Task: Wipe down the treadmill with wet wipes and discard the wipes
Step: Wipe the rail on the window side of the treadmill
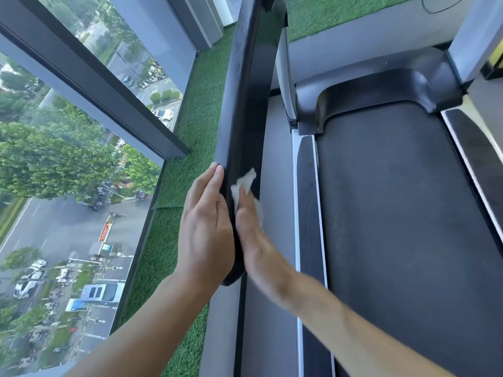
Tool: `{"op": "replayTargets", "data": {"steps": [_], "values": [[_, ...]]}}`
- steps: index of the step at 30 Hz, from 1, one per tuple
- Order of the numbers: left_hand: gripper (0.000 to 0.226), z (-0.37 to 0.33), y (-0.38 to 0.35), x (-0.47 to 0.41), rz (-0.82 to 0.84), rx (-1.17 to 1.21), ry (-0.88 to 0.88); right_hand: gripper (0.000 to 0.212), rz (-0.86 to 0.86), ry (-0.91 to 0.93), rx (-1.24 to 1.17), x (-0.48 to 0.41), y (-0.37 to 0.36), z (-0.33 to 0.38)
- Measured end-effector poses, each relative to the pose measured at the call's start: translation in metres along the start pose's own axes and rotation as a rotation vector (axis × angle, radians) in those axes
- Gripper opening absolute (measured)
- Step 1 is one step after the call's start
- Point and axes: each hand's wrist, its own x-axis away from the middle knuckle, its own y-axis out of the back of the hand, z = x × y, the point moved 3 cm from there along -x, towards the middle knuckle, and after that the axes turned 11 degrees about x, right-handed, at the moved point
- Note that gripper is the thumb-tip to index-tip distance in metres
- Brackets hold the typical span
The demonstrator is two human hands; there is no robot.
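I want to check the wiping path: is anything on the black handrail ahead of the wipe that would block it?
Nothing visible does. The right hand presses the wet wipe on the handrail's inner face, which runs bare up to the top. The left hand lies flat on the outer side, not in the wipe's way.

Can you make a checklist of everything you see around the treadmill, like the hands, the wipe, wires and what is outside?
Surface: black treadmill running belt, bare.
Job's things: white crumpled wet wipe pressed against the black padded handrail.
Clutter: nothing seen.
Grippers: left hand flat on the handrail's outer side; right hand flat, pressing the wipe on its inner side.
Cables: thin black cable looping on the green artificial turf, top right.
Surroundings: tall glass window with dark frame; trees, road and parked cars far below.
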Motion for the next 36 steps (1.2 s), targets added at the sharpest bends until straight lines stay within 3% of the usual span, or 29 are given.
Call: {"op": "replayTargets", "data": {"steps": [3, 7, 12, 15, 19, 24, 26, 32, 34, 36], "values": [[0.051, 0.001, 0.0, 0.0, 0.008, 0.01, 0.0, 0.066, 0.088, 0.01, -0.039, 0.028, -0.011, -0.01], [0.052, 0.0, -0.001, -0.001, -0.004, 0.004, 0.005, 0.067, -0.009, -0.096, -0.011, -0.01, 0.01, -0.009], [0.05, -0.002, 0.0, 0.001, -0.003, 0.001, -0.003, 0.079, 0.05, -0.08, 0.016, 0.021, -0.013, -0.022], [0.051, -0.004, 0.0, 0.001, -0.005, 0.007, -0.004, 0.096, -0.044, -0.237, -0.039, 0.011, -0.012, -0.033], [0.051, -0.002, 0.0, 0.0, -0.005, 0.014, -0.01, 0.083, 0.017, -0.144, -0.054, -0.006, 0.003, -0.033], [0.05, -0.003, 0.0, 0.001, -0.002, 0.034, -0.012, 0.067, 0.044, -0.2, -0.048, 0.033, -0.016, -0.031], [0.049, -0.002, 0.0, 0.001, 0.001, 0.036, -0.009, 0.074, 0.085, -0.134, -0.063, 0.048, -0.02, -0.035], [0.05, -0.002, 0.0, 0.001, 0.005, 0.029, -0.008, 0.094, 0.002, -0.161, -0.081, 0.014, -0.018, -0.035], [0.05, -0.001, 0.0, 0.001, 0.01, 0.032, -0.012, 0.086, -0.025, -0.144, -0.102, 0.031, -0.032, -0.039], [0.05, 0.0, 0.0, 0.001, 0.015, 0.03, -0.008, 0.062, -0.078, -0.105, -0.085, 0.054, -0.034, -0.038]]}}
